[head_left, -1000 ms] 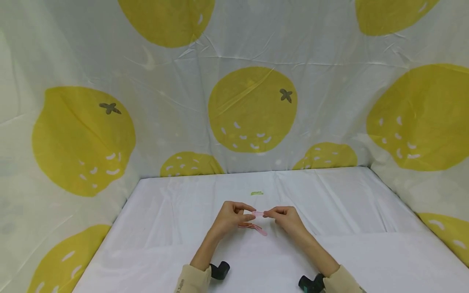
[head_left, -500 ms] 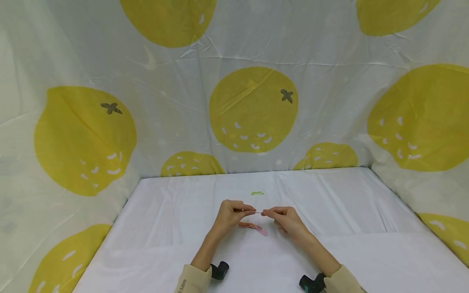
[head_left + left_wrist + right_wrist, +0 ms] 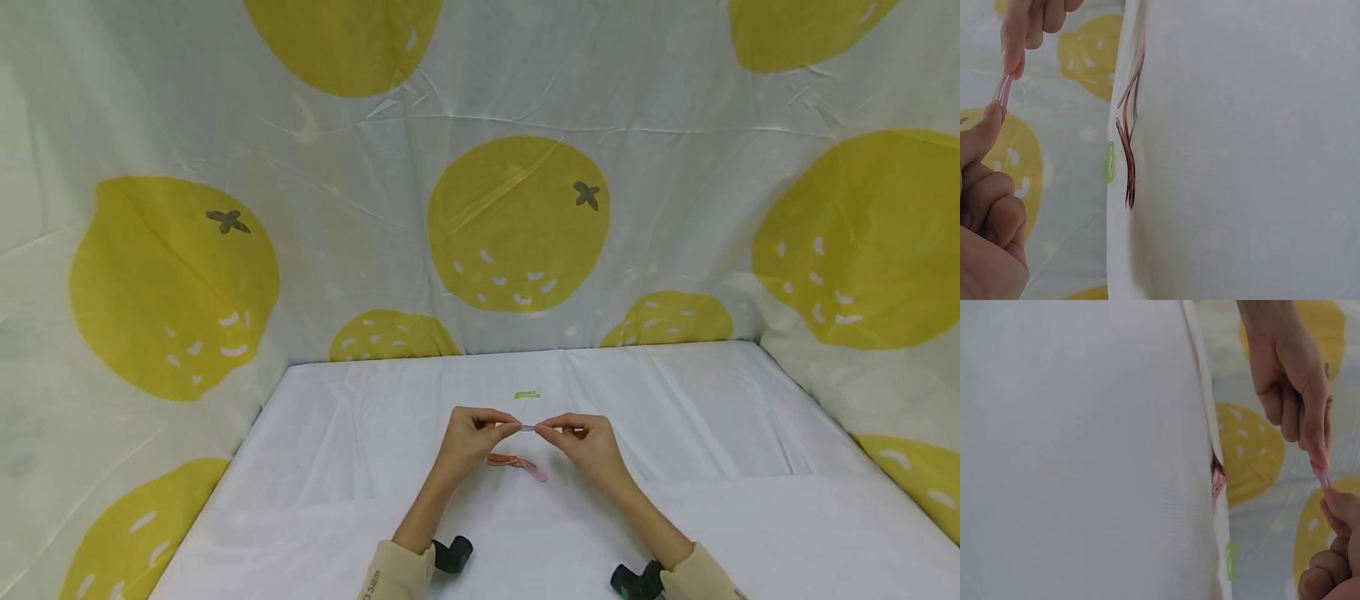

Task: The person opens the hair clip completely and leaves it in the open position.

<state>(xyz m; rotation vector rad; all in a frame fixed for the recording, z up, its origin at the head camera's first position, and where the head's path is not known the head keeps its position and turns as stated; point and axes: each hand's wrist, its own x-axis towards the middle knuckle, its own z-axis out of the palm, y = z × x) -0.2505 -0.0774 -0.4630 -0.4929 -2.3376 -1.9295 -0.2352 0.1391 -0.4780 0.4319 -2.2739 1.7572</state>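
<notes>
In the head view, a pink clip [image 3: 528, 428] is pinched at opposite ends by the left hand [image 3: 468, 437] and right hand [image 3: 592, 442], near the orange-and-pink pile [image 3: 516, 462] on the worktop [image 3: 675, 417]; beyond the pile, a green clip [image 3: 527, 395] is seen. In both wrist views, the pinched clip is held clear of the pile.

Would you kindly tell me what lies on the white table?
A small green piece lies toward the back, with pink and orange strips nearer the person. What the left hand and right hand cover cannot be seen.
</notes>
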